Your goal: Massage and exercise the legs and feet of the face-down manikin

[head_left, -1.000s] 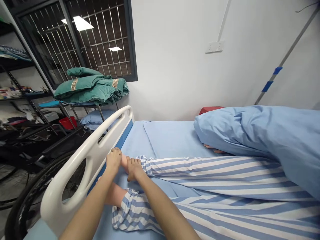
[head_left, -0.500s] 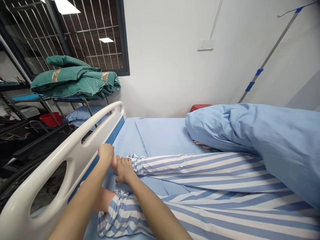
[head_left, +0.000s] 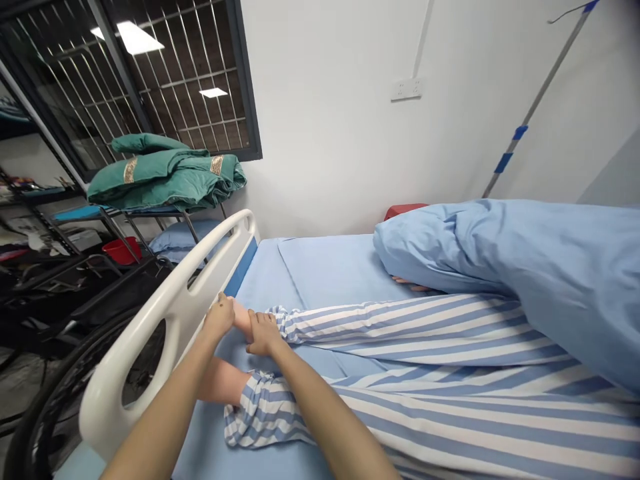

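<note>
Two legs in blue-and-white striped trousers [head_left: 400, 330] lie stretched along the bed, feet towards the footboard. I cannot tell whether they belong to a person or a manikin. My left hand [head_left: 220, 319] is closed round the foot of the far leg, close to the footboard. Just above it, my right hand [head_left: 263, 332] wraps the ankle [head_left: 241, 316] of the same leg, near the trouser cuff. The near leg's bare ankle [head_left: 226, 383] rests on the sheet under my left forearm, which hides its foot.
A white footboard [head_left: 175, 327] borders the bed at left, with a wheelchair [head_left: 55, 400] beyond it. Folded blue bedding [head_left: 465, 247] covers the upper legs, fingertips showing below. Green quilts [head_left: 170, 177] lie by the window. A drip pole [head_left: 540, 100] stands at right.
The camera view has shifted, showing more of the wheelchair and footboard end. Both hands keep their hold on the far foot and ankle, and slightly more of the ankle shows between them.
</note>
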